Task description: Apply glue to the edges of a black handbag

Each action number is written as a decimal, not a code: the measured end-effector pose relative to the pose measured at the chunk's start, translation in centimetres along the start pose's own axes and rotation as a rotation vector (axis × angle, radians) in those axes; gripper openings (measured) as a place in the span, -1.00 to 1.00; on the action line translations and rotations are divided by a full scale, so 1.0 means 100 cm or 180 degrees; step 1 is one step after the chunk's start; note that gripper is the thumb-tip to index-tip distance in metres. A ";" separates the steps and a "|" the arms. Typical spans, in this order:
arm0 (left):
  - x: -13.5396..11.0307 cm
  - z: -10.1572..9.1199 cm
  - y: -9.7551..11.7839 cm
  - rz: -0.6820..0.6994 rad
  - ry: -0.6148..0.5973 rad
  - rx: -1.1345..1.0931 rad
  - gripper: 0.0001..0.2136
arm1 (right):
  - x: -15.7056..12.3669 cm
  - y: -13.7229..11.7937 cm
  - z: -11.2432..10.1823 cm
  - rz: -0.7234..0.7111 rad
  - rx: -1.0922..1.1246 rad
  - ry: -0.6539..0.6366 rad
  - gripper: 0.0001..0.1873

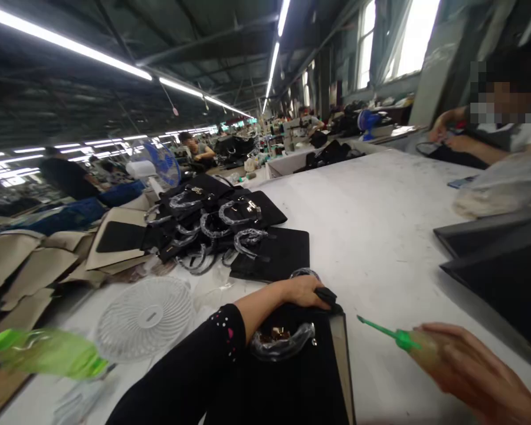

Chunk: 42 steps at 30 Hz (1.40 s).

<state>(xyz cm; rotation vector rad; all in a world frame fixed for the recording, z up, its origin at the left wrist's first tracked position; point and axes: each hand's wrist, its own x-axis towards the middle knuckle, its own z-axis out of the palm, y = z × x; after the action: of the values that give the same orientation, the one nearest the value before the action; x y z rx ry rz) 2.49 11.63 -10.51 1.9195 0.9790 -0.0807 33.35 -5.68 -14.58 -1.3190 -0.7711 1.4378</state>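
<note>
A black handbag [301, 372] lies in front of me on the white table, its plastic-wrapped handle [283, 348] and gold-coloured clasp [279, 334] facing up. My left hand [307, 291] is closed on the bag's far edge, fingers wrapped round a fold of black material. To the right, my right hand [478, 366] grips a squeeze bottle [429, 351] with a long green nozzle [378, 328]. The nozzle points left toward the bag, apart from it. A tan inner edge [341, 354] shows along the bag's right side.
Several black handbags with wrapped handles [212, 224] are heaped beyond my left arm. A white fan [146, 316] and a green bottle [46, 353] lie at left. Black panels [504, 271] rest at right, near a plastic bag [504, 189] and a seated co-worker [504, 130].
</note>
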 end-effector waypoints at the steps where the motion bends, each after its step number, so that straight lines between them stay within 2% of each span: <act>1: 0.003 0.003 -0.005 -0.0050 -0.0027 -0.0120 -0.83 | 0.007 -0.002 0.000 -0.0065 -0.0288 -0.0016 -0.48; 5: 0.010 0.010 -0.023 -0.0190 -0.0065 -0.0618 -0.81 | 0.028 -0.008 0.001 -0.0650 -0.1469 -0.0098 -0.49; 7: 0.011 0.012 -0.028 -0.0217 -0.0046 -0.0817 -0.80 | 0.033 -0.010 0.006 -0.0866 -0.1749 -0.0156 -0.54; 11: 0.010 0.012 -0.029 -0.0279 -0.0005 -0.1063 -0.78 | 0.045 -0.011 0.015 -0.1044 -0.1876 -0.0409 -0.58; 16: 0.010 0.012 -0.026 -0.0316 0.0021 -0.1204 -0.83 | 0.061 -0.015 0.015 -0.1033 -0.1913 -0.0629 -0.58; 22: 0.009 0.014 -0.027 -0.0330 0.0010 -0.1319 -0.80 | 0.056 -0.027 0.011 -0.0881 -0.2077 -0.1177 -0.60; 27: 0.010 0.015 -0.026 -0.0350 0.0016 -0.1362 -0.80 | 0.060 -0.030 0.014 -0.1175 -0.2116 -0.0875 -0.60; 33: 0.011 0.014 -0.030 -0.0368 -0.0005 -0.1332 -0.79 | 0.059 -0.033 0.016 -0.1447 -0.2274 -0.1019 -0.66; 38: 0.012 0.014 -0.031 -0.0340 0.0001 -0.1296 -0.79 | 0.051 -0.038 0.025 -0.1800 -0.2396 -0.0872 -0.74; 42: 0.011 0.014 -0.029 -0.0330 -0.0004 -0.1288 -0.80 | 0.049 -0.038 0.030 -0.1906 -0.2490 -0.1026 -0.75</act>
<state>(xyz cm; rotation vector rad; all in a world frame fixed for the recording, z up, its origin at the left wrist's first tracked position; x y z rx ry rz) 1.78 11.86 -13.82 1.4993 1.0075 0.0535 31.82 0.54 -12.13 -1.2358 -1.8951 0.8762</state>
